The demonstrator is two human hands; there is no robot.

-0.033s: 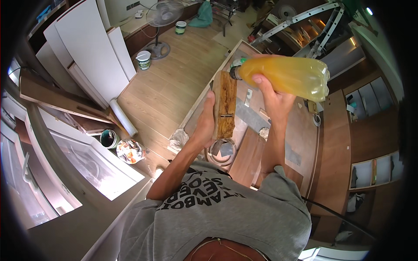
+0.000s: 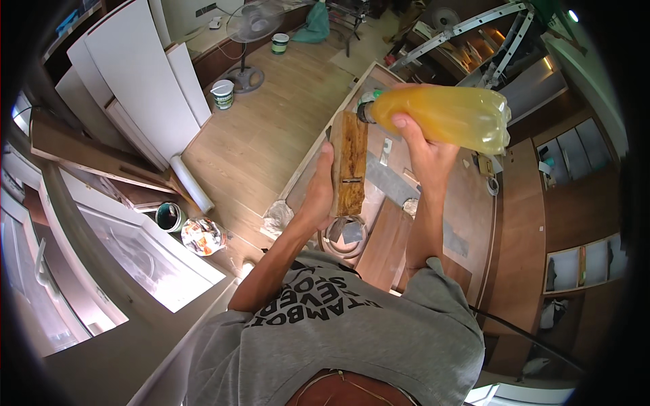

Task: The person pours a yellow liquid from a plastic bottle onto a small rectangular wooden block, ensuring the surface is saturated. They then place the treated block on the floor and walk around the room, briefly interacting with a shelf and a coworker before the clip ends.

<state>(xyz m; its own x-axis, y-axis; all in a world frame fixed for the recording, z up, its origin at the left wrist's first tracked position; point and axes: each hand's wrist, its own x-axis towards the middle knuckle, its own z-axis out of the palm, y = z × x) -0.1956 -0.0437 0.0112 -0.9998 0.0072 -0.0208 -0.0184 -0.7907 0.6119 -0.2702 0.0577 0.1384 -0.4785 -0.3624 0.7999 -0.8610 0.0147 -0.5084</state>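
Observation:
My left hand (image 2: pixel 318 193) is closed around the side of a wooden hand plane (image 2: pixel 351 166). The plane's long face is turned up, stained brown and wet-looking, with a narrow slot across it. In my right hand (image 2: pixel 426 149) is a clear plastic bottle (image 2: pixel 450 115) of yellow liquid, lying nearly level. Its dark neck points left and meets the far end of the plane; whether liquid is flowing out is too small to tell. My right thumb lies along the bottle's near side, and the other fingers are hidden behind it.
Below my hands is a large board surface (image 2: pixel 447 203) with wooden planks and a coil. To the left stand an open dark bucket (image 2: pixel 169 216), a paint-smeared bucket (image 2: pixel 203 235) and leaning white panels (image 2: pixel 139 68). A fan (image 2: pixel 247 78) stands farther off; a ladder (image 2: pixel 467 30) is at far right.
The bottle's base has risen very slightly in my right hand. My left hand and the plane look the same.

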